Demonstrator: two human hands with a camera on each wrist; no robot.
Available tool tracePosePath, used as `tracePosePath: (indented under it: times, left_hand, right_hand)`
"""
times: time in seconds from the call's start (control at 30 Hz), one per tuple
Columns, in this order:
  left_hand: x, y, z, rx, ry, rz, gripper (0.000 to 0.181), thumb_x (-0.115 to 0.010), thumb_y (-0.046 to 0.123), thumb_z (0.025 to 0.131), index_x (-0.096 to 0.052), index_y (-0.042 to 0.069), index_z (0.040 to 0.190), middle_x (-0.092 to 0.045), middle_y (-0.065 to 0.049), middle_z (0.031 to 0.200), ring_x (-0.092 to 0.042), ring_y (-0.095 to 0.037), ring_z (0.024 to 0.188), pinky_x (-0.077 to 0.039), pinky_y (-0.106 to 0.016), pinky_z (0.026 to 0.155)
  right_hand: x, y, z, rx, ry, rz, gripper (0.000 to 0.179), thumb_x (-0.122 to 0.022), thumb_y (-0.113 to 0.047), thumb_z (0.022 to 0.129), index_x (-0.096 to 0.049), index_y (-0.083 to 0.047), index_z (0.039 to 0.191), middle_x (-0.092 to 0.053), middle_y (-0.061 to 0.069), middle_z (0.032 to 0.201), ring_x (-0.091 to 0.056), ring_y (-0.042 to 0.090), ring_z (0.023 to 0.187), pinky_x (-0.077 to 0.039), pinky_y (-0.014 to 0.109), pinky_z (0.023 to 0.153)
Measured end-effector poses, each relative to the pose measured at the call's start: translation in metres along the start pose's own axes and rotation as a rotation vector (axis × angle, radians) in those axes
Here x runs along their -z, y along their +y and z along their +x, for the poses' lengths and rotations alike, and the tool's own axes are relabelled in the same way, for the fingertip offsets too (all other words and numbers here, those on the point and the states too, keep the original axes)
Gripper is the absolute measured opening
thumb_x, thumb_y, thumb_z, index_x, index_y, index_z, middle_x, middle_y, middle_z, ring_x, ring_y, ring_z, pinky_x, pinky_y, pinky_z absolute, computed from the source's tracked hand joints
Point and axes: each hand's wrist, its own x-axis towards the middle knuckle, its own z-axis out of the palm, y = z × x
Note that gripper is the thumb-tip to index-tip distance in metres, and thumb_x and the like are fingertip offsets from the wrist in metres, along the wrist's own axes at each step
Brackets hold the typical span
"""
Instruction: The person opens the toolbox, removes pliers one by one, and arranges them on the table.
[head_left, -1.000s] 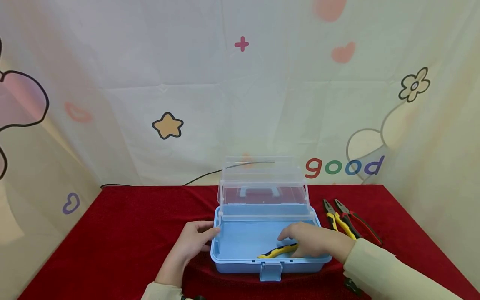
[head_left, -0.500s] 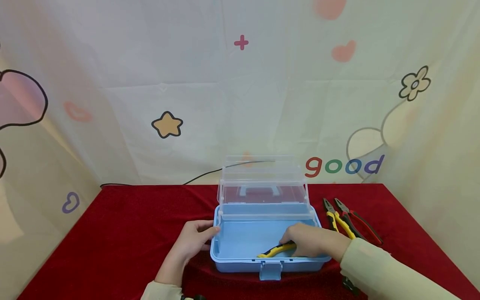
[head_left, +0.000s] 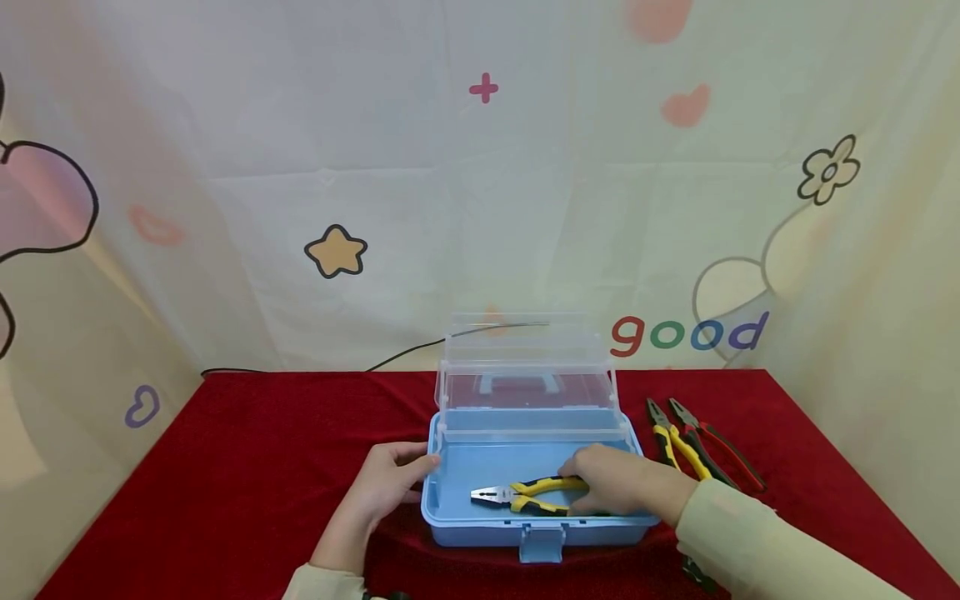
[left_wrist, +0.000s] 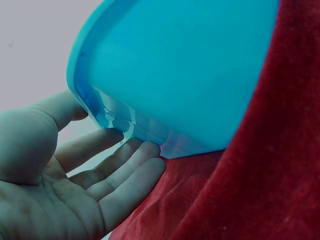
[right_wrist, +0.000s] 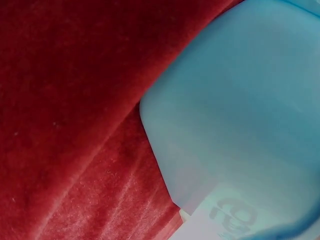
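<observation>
A light blue plastic toolbox (head_left: 487, 467) stands with its clear lid (head_left: 525, 342) raised. Inside it, combination pliers (head_left: 516, 496) with yellow-and-black handles lie with their metal head to the left. My right hand (head_left: 611, 479) reaches in from the right and holds the handle ends, which its fingers partly hide. At the left end, my left hand (head_left: 386, 479) grips the box, thumb on the rim and fingers against the outer wall, as the left wrist view shows. The right wrist view has only the box's outside (right_wrist: 225, 100); the hand is out of sight there.
Right of the toolbox lie yellow-and-black pliers (head_left: 678, 446) and red-and-black pliers (head_left: 723, 450), their heads pointing back. Red velvet cloth (head_left: 262, 467) covers the table. A printed curtain (head_left: 420, 208) hangs behind, with a thin black cable (head_left: 408, 354) at its foot.
The right hand has closed on the pliers in the box. They have turned, so both handles and the metal head now show. The left hand and toolbox have stayed put.
</observation>
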Motion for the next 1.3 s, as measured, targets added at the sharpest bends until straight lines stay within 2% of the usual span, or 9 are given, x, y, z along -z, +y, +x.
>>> tracePosePath:
  times: [0.23,0.47,0.77,1.3]
  left_hand:
    - [0.001,0.000,0.000,0.002,0.001,0.001,0.042,-0.064,0.020,0.089,-0.059,-0.005,0.123,-0.066,-0.023,0.112,-0.069,-0.022,0.084,-0.059,-0.040,0.070]
    - [0.000,0.001,-0.002,-0.005,0.003,0.001,0.042,-0.064,0.020,0.089,-0.059,-0.005,0.123,-0.066,-0.023,0.111,-0.069,-0.023,0.085,-0.059,-0.040,0.070]
    - [0.001,0.001,-0.001,-0.008,-0.004,0.010,0.043,-0.064,0.022,0.090,-0.059,-0.004,0.124,-0.066,-0.022,0.113,-0.069,-0.023,0.087,-0.059,-0.041,0.071]
    - [0.001,-0.001,0.000,-0.013,-0.010,0.015,0.045,-0.064,0.023,0.089,-0.059,-0.004,0.124,-0.066,-0.021,0.114,-0.069,-0.024,0.089,-0.059,-0.041,0.071]
  right_hand:
    - [-0.006,-0.003,0.001,-0.040,0.028,-0.074,0.046,-0.081,-0.024,0.074,-0.068,-0.009,0.115,-0.064,-0.003,0.101,-0.055,0.009,0.089,-0.052,0.033,0.088]
    - [-0.004,-0.005,0.003,-0.063,0.017,-0.080,0.040,-0.082,-0.028,0.072,-0.070,-0.012,0.107,-0.060,-0.007,0.092,-0.052,0.007,0.082,-0.051,0.032,0.085]
    - [-0.002,-0.004,0.002,-0.084,0.017,-0.054,0.043,-0.082,-0.030,0.071,-0.069,-0.013,0.107,-0.062,-0.009,0.091,-0.051,0.008,0.081,-0.051,0.032,0.086]
    - [0.004,0.006,-0.005,-0.004,0.059,0.041,0.051,-0.081,-0.032,0.071,-0.066,-0.010,0.115,-0.066,-0.006,0.104,-0.053,0.009,0.087,-0.051,0.036,0.087]
